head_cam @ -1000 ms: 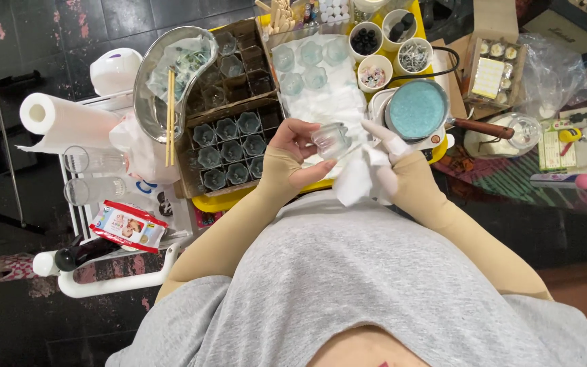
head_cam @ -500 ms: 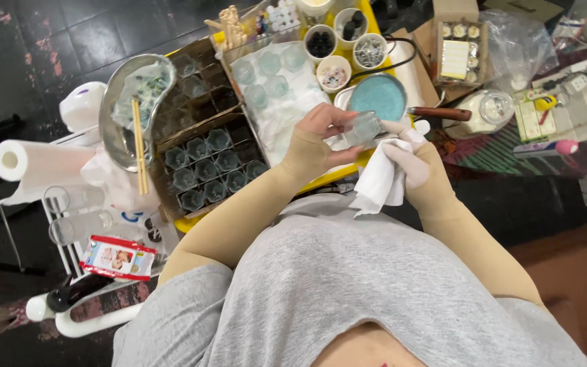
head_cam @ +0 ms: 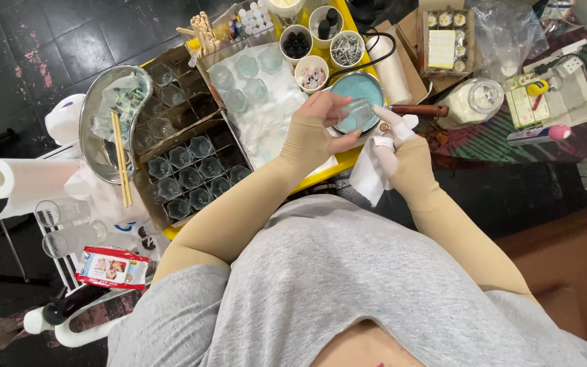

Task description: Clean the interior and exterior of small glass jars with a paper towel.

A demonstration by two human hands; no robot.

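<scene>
Upper centre of the frame, the left hand (head_cam: 326, 117) grips a small clear glass jar (head_cam: 358, 114), its long axis tilted, mouth pointing right toward the right hand (head_cam: 390, 139), which clutches a white paper tissue (head_cam: 369, 170) above the round blue-filled pan (head_cam: 356, 90).

glass jar (head_cam: 359, 114) — now over pan (head_cam: 350, 90)

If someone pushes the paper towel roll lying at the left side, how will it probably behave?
The paper towel roll lies on its side, so it would probably roll rather than slide. It looks light for its bulk, since its core is hollow. Its loose end hangs down crumpled, so the sheet is floppy and may unwind if pulled.
</scene>
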